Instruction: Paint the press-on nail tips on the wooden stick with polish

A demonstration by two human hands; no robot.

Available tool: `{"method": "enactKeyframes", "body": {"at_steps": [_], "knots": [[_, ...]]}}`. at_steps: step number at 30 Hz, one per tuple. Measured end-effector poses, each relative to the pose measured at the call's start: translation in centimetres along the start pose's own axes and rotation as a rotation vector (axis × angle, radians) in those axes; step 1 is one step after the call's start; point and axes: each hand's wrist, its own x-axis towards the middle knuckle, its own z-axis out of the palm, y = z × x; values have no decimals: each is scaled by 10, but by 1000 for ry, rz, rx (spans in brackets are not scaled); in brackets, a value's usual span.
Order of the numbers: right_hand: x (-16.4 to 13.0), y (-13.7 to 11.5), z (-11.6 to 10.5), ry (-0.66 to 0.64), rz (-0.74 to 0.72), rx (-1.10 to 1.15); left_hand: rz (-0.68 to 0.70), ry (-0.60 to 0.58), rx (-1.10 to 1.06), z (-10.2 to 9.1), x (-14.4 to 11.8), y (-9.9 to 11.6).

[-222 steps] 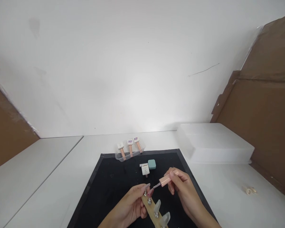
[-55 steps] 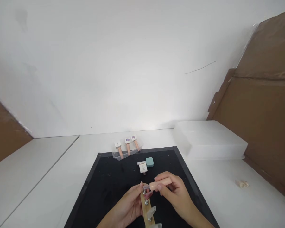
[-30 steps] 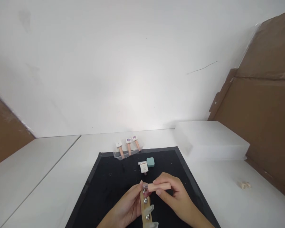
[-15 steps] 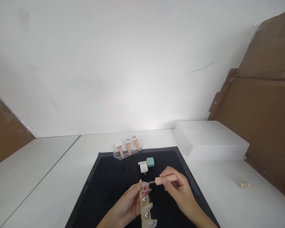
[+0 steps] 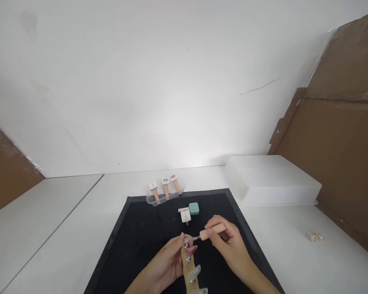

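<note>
Left hand [image 5: 168, 265] wrapped round the light wooden stick w/ clear fake nails [image 5: 188, 267] over the black mat [image 5: 141, 241], right hand [image 5: 228, 243] pinching the thin peach-handled polish brush [image 5: 209, 233] at the top nail: could smear pink if shaky.

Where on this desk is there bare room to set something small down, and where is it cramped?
Bare room: the left part of the black mat, and the white table beyond its left edge. Also the table between the mat and the small rings. Crowded: the mat's middle, where the left hand grips a wooden stick and the right hand a brush, near the white bottle and teal box.
</note>
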Motion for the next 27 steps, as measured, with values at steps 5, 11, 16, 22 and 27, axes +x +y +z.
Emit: {"method": "enactKeyframes", "body": {"at_steps": [5, 11, 16, 22, 27], "knots": [[0, 0, -2, 12, 20, 86, 0, -43, 19, 0, -1, 1], [-4, 1, -1, -113, 67, 95, 4, -78, 47, 0, -1, -1], [0, 0, 1, -10, 82, 44, 9, -94, 80, -1, -3, 0], [2, -1, -1, 68, 118, 140, -1, -76, 111, -4, -4, -1], [-2, 1, -1, -78, 162, 183, 12, -129, 115, -2, -4, -1]]}}
